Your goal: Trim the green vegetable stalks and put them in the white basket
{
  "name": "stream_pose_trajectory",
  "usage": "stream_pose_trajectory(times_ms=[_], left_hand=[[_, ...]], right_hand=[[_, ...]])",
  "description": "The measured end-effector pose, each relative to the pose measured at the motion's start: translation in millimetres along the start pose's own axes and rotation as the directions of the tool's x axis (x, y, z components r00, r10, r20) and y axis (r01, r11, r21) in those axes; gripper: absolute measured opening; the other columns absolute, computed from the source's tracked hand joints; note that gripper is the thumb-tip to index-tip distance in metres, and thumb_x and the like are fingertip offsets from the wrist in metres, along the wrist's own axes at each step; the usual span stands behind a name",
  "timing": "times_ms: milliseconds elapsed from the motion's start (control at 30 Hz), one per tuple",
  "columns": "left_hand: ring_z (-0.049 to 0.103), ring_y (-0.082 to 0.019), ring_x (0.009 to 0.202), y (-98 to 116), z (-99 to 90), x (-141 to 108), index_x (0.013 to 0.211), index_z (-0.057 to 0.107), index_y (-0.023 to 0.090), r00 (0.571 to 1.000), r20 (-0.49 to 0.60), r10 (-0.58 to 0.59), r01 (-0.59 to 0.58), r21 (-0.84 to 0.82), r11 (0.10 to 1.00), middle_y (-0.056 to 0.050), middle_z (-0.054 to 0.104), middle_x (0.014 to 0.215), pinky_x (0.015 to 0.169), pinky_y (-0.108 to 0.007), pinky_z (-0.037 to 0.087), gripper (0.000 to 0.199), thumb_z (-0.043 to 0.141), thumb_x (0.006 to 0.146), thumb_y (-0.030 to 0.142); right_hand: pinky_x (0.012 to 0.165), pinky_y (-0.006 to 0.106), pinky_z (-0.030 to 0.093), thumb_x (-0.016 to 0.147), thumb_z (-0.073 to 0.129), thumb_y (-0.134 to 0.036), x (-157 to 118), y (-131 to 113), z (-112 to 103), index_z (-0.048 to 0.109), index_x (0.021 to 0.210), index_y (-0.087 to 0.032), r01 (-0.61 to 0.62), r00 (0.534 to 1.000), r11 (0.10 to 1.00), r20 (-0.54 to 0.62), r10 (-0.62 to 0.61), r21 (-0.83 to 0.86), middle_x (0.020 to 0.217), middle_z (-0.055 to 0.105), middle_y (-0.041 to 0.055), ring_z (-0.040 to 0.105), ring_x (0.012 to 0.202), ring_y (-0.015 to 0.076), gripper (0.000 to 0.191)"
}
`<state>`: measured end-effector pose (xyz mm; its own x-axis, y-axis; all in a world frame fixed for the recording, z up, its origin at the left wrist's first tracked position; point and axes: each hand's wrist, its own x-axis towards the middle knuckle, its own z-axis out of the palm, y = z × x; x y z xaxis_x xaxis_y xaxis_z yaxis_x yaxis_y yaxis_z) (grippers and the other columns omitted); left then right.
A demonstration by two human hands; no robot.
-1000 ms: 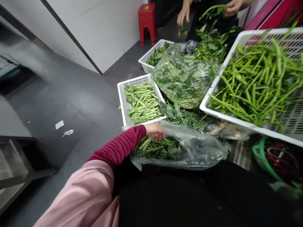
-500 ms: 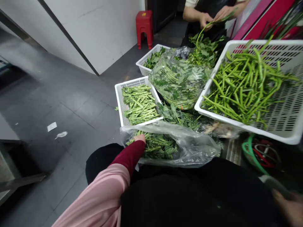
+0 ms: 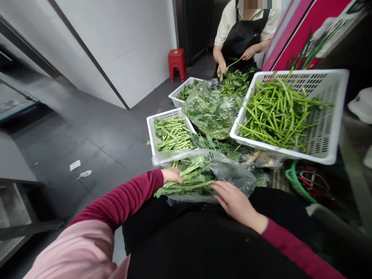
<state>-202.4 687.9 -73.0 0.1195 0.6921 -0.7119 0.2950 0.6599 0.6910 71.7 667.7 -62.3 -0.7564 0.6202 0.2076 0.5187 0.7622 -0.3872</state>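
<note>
The right hand (image 3: pixel 232 199), half a second ago blurred at the view's lower right corner and away from the clear plastic bag (image 3: pixel 229 168), is now at the bag's near side. The left hand (image 3: pixel 172 176), earlier reaching into the bag, now has a bunch of leafy green stems (image 3: pixel 192 182) raised at its mouth, so the work appears to have gone from one-handed reaching to both hands on the same bunch. The left forearm comes in from the bag's left, sleeve almost level, the fingers closed around the stems. The right forearm slants up from the bag's lower right, palm turned down; its fingers are outstretched, tips touching the stems, the thumb apart, not wrapped around anything. The bunch lies crosswise over the bag, with more leaves under it. Just beyond the bag stands a white basket (image 3: pixel 149 128) of cut stems (image 3: pixel 174 133); farther beyond it, a co-worker (image 3: pixel 242 37) holds a stem.
</note>
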Motion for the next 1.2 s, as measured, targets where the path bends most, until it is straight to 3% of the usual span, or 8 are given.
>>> stream_pose_trajectory(times_ms=[300,467,533,600,667,767,1000,1200], left_hand=[[0.058,-0.012,0.060,39,40.0,-41,0.076,0.060,0.010,0.922,0.319,0.221,-0.121,-0.304,0.945,-0.003,0.063,0.069,0.060,-0.022,0.046,0.024,0.066,0.053,0.011],[0.063,-0.019,0.068,35,17.6,-27,0.087,0.054,0.012,0.869,0.245,0.430,-0.245,-0.542,0.804,-0.007,0.063,0.080,0.056,-0.026,0.049,0.031,0.067,0.059,0.015],[0.062,-0.016,0.065,35,14.7,-18,0.085,0.051,0.014,0.832,0.144,0.535,-0.344,-0.624,0.702,-0.006,0.062,0.081,0.054,-0.025,0.049,0.028,0.066,0.061,0.016],[0.058,-0.011,0.055,35,22.2,-8,0.081,0.049,0.015,0.796,0.088,0.598,-0.392,-0.679,0.621,-0.002,0.060,0.078,0.050,-0.023,0.047,0.025,0.066,0.062,0.015],[0.054,-0.009,0.053,36,39.5,-1,0.080,0.050,0.015,0.795,0.069,0.603,-0.411,-0.671,0.618,-0.002,0.059,0.077,0.047,-0.021,0.045,0.025,0.067,0.061,0.015],[0.056,-0.011,0.066,38,70.6,2,0.084,0.056,0.012,0.809,-0.017,0.588,-0.461,-0.640,0.615,-0.005,0.060,0.081,0.056,-0.021,0.046,0.028,0.070,0.059,0.017],[0.055,-0.013,0.067,43,58.0,-4,0.086,0.056,0.013,0.776,-0.364,0.515,-0.625,-0.550,0.554,-0.004,0.059,0.078,0.062,-0.025,0.045,0.029,0.068,0.060,0.022],[0.056,-0.017,0.082,39,12.9,-17,0.090,0.059,0.015,0.444,-0.354,0.823,-0.827,0.190,0.529,-0.006,0.061,0.085,0.077,-0.030,0.043,0.023,0.056,0.066,0.016]], right_hand=[[0.075,0.037,0.036,0.084,0.039,-0.012,21,-6,-10,0.053,0.114,-0.017,0.206,0.965,0.920,-0.087,-0.247,-0.333,0.096,0.058,0.0114,0.049,0.087,0.0221,0.033],[0.076,0.040,0.037,0.080,0.046,-0.019,7,34,-31,0.059,0.102,-0.017,-0.211,0.931,0.977,-0.295,0.213,0.040,0.094,0.060,0.0111,0.051,0.089,0.0253,0.025],[0.073,0.038,0.041,0.077,0.052,-0.029,11,41,-34,0.060,0.096,-0.017,-0.386,0.769,0.777,-0.292,0.568,0.496,0.086,0.061,0.0085,0.054,0.082,0.0240,0.023],[0.066,0.034,0.043,0.074,0.057,-0.037,21,37,-35,0.058,0.094,-0.018,-0.336,0.655,0.386,-0.081,0.752,0.859,0.080,0.062,0.0053,0.056,0.073,0.0206,0.028],[0.063,0.030,0.044,0.068,0.064,-0.038,37,23,-32,0.057,0.092,-0.019,-0.213,0.664,0.047,0.110,0.740,0.976,0.077,0.062,0.0030,0.057,0.068,0.0176,0.031],[0.064,0.028,0.044,0.060,0.072,-0.034,62,-3,-23,0.057,0.086,-0.018,-0.108,0.699,-0.144,0.178,0.693,0.984,0.078,0.064,0.0023,0.059,0.069,0.0166,0.033],[0.072,0.031,0.044,0.058,0.073,-0.033,82,-17,-4,0.061,0.089,-0.015,-0.257,0.735,0.011,0.189,0.651,0.966,0.082,0.066,0.0047,0.060,0.076,0.0193,0.038],[0.055,0.029,0.043,0.052,0.074,-0.032,70,-6,-14,0.063,0.075,-0.014,-0.537,0.706,0.021,0.436,0.557,0.843,0.056,0.061,0.0013,0.054,0.049,0.0148,0.031]])
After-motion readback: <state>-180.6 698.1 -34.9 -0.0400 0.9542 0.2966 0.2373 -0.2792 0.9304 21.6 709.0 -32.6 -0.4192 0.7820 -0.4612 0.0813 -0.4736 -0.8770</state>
